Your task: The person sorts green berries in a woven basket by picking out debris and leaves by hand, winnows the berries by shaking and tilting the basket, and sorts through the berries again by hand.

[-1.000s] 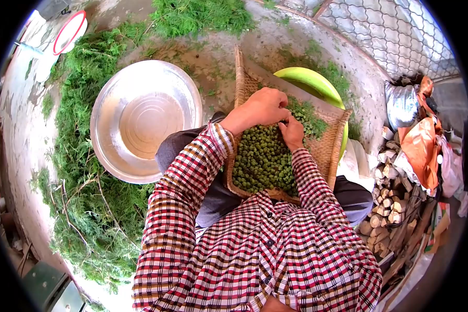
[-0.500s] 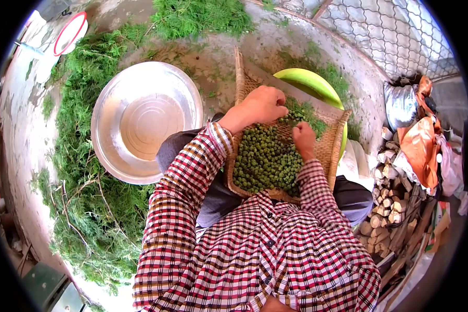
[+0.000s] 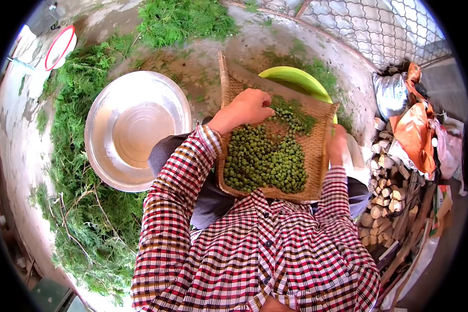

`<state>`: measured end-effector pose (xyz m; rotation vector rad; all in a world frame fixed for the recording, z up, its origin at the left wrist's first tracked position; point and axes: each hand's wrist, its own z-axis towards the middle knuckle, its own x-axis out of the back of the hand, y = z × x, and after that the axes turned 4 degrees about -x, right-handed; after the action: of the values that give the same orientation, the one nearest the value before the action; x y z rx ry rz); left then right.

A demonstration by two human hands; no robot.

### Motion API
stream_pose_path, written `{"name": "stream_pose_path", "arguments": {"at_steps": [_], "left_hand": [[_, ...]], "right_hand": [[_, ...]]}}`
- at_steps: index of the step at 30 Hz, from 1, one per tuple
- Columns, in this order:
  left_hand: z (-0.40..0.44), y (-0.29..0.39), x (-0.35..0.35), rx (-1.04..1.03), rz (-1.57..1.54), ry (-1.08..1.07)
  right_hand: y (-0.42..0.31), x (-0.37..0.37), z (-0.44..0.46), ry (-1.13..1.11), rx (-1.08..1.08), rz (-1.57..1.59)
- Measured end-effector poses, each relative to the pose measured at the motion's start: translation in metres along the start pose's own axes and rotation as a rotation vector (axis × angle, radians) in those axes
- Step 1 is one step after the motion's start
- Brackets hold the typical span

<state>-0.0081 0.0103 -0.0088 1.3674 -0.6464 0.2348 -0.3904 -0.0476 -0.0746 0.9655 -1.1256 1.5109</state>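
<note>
A woven wicker scoop basket rests on my lap. Small green seed cones fill its near and left part, and feathery green sprigs lie among cones toward the far right. My left hand is over the upper left of the basket, fingers curled down at the cones; whatever is between the fingertips is hidden. Beside the basket's right rim is my right hand, slightly blurred. Its fingers point away from me, and I cannot tell whether they grip the rim or hold anything.
A wide metal basin stands to the left, against piled green branches. Beyond the basket sits a yellow-green basin. More greenery lies ahead. Chopped firewood and an orange bag are on the right.
My right hand has moved right, from above the cones to the basket's right rim. My left hand stays at much the same spot over the basket. The whole view has shifted slightly.
</note>
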Motion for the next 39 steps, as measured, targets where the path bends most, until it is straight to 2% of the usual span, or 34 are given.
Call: {"name": "stream_pose_path", "arguments": {"at_steps": [2, 4, 9, 11, 14, 15, 17, 18, 21, 23, 25, 26, 29, 33, 37, 39], "left_hand": [[0.0, -0.002, -0.002, 0.003, -0.004, 0.003], [-0.001, -0.002, -0.002, 0.01, -0.012, 0.005], [0.001, -0.003, 0.0, -0.006, 0.014, 0.032], [0.001, -0.002, 0.002, -0.024, 0.002, 0.035], [0.001, -0.002, 0.002, -0.033, -0.006, 0.034], [0.001, -0.002, 0.002, -0.026, -0.002, 0.029], [0.001, 0.001, 0.003, -0.003, -0.007, 0.021], [0.001, 0.002, 0.002, 0.02, -0.01, 0.015], [0.0, 0.0, -0.001, -0.004, 0.015, 0.0], [0.001, 0.0, -0.002, 0.001, 0.014, -0.014], [0.001, 0.001, -0.002, 0.014, 0.011, -0.027], [0.0, 0.001, -0.002, 0.012, 0.015, -0.026], [0.0, 0.0, -0.002, 0.009, 0.02, -0.02], [-0.001, 0.0, 0.0, 0.015, 0.023, -0.015], [0.003, 0.001, -0.003, -0.007, 0.054, -0.03], [0.002, 0.0, -0.004, -0.007, 0.057, -0.037]], "right_hand": [[-0.058, -0.006, -0.011, -0.183, 0.2, -0.109], [-0.076, -0.032, -0.01, -0.344, 0.228, -0.003], [-0.084, -0.058, -0.008, -0.475, 0.151, -0.006], [-0.085, -0.055, -0.022, -0.485, 0.32, -0.069], [-0.097, -0.038, -0.051, -0.526, 0.444, -0.035], [-0.096, -0.035, -0.062, -0.528, 0.443, -0.037], [-0.094, -0.031, -0.08, -0.644, 0.262, 0.331], [-0.091, -0.032, -0.079, -0.643, 0.26, 0.332], [-0.073, -0.035, -0.056, -0.427, 0.333, 0.172], [-0.067, -0.037, -0.036, -0.441, 0.281, 0.13], [-0.054, -0.054, -0.023, -0.354, 0.279, 0.051], [-0.054, -0.058, -0.02, -0.404, 0.215, 0.047], [-0.083, -0.04, -0.032, -0.492, 0.248, -0.117], [-0.09, -0.045, -0.051, -0.582, 0.169, -0.083], [-0.113, -0.04, -0.073, -0.504, 0.33, 0.124], [-0.143, -0.023, -0.078, -0.764, 0.243, 0.023]]}}
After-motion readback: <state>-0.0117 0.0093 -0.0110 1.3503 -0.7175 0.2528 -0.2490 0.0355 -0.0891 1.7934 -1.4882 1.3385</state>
